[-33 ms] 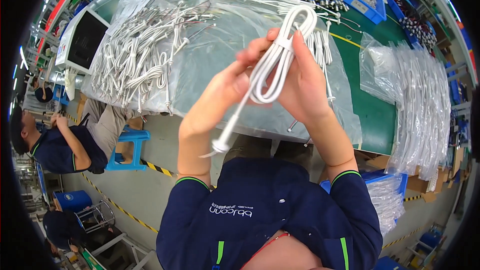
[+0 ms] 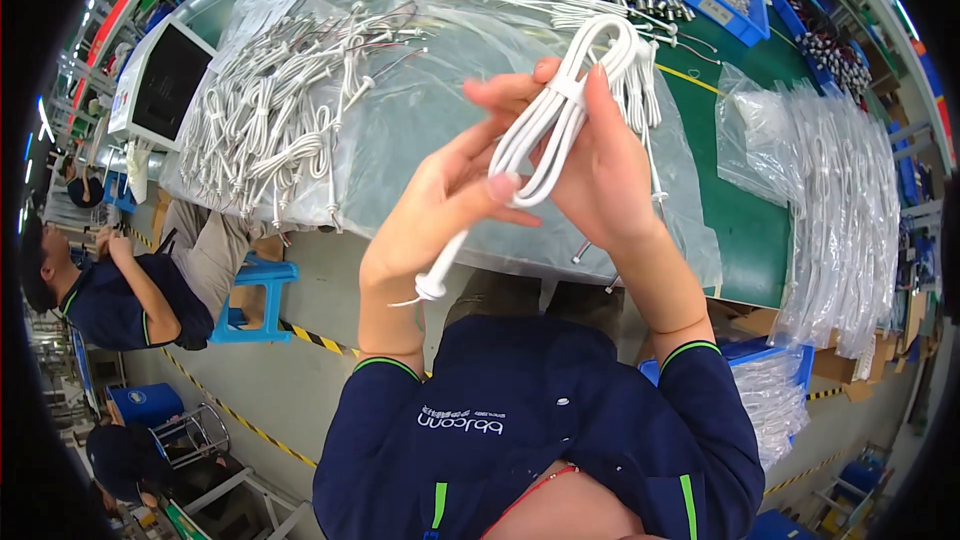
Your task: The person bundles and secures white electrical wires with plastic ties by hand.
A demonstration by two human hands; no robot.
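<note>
Coiled white cable bundle [image 2: 560,125] held mid-air above the worktop [image 2: 740,210], long axis running 7-to-1 o'clock, plug end at 7; left hand [image 2: 440,205] fingers pinch its lower loops, right hand [image 2: 600,165] fingers press its middle, both touching it.

- The white cable [image 2: 560,120] is folded into a long bundle of loops.
- A thin band ties it around the middle.
- It is held up, tilted.
- One end with a plug hangs down left.
</note>
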